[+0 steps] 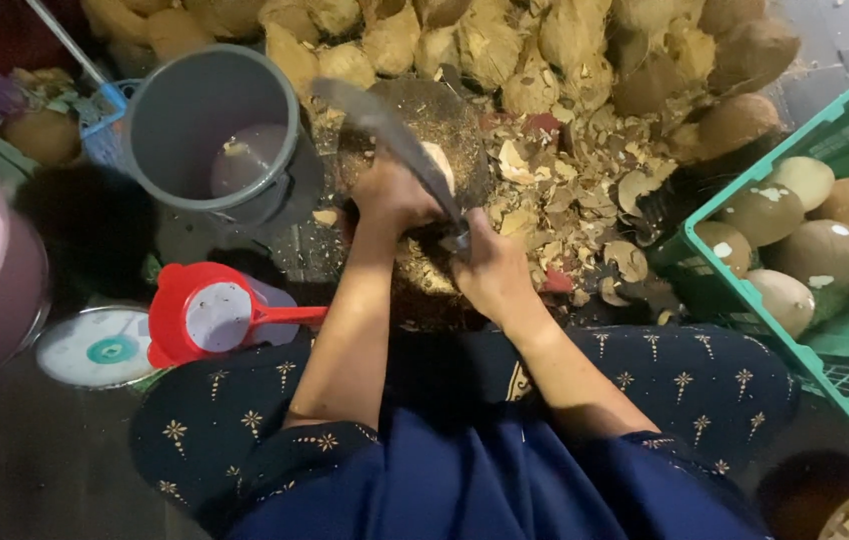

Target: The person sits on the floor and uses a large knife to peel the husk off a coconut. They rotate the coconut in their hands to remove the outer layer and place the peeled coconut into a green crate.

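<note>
My left hand (390,195) grips a pale, partly peeled coconut (438,160) on a dark round chopping block (435,110). My right hand (490,272) is closed on the handle of a long curved knife (385,125). Its blade slants up to the left, across the coconut. Both hands meet over the block, just in front of my knees in dark patterned cloth.
A grey bucket (207,125) stands left of the block. A red strainer (210,312) and a round scale (97,348) lie lower left. Husked coconuts (505,40) pile up behind. Shell chips (575,200) litter the right. A green crate (845,340) holds peeled coconuts (805,245).
</note>
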